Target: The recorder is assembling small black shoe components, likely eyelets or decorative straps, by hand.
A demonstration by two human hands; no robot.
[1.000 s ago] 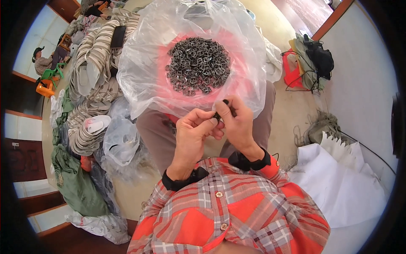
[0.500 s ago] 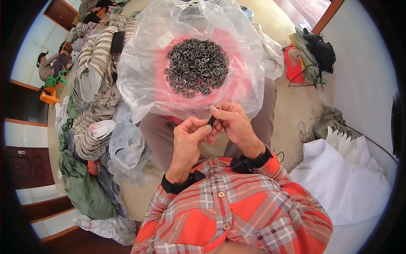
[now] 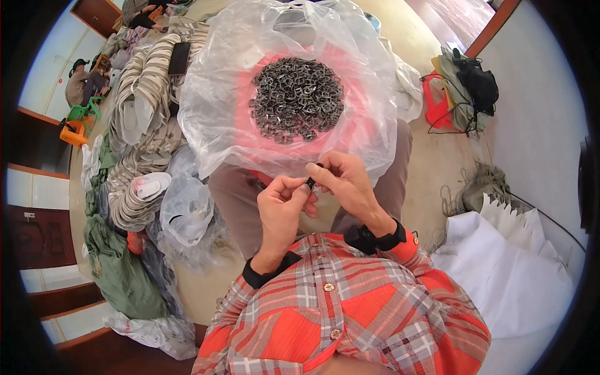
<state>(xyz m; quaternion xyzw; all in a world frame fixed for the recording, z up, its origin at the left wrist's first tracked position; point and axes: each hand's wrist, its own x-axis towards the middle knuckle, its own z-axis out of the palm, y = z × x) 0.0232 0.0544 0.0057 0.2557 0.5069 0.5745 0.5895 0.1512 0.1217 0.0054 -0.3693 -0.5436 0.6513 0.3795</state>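
Observation:
My left hand (image 3: 281,203) and my right hand (image 3: 347,184) meet above my lap, fingertips pinched together. Between them is a small black strip (image 3: 312,181), perhaps a strap; its ends are partly hidden by my fingers. Both hands grip it, the left at its lower end and the right at its upper end. Just beyond my hands lies a heap of small dark metal buckles (image 3: 297,99). It rests on a pink-red surface (image 3: 244,81) inside a clear plastic bag (image 3: 209,112) spread open over my knees.
Stacked pale shoe-shaped pieces (image 3: 134,119) stand at the left, a dark phone (image 3: 179,58) on top. Nearer lie clear plastic bags (image 3: 187,215) and green cloth (image 3: 122,269). White cloth (image 3: 506,269) and a black bag (image 3: 476,84) are at the right. Another person (image 3: 78,87) sits far left.
My right thumb and fingers have shifted slightly on the black strip, which now shows a little above them. Both hands stay together; the whole view has shifted slightly.

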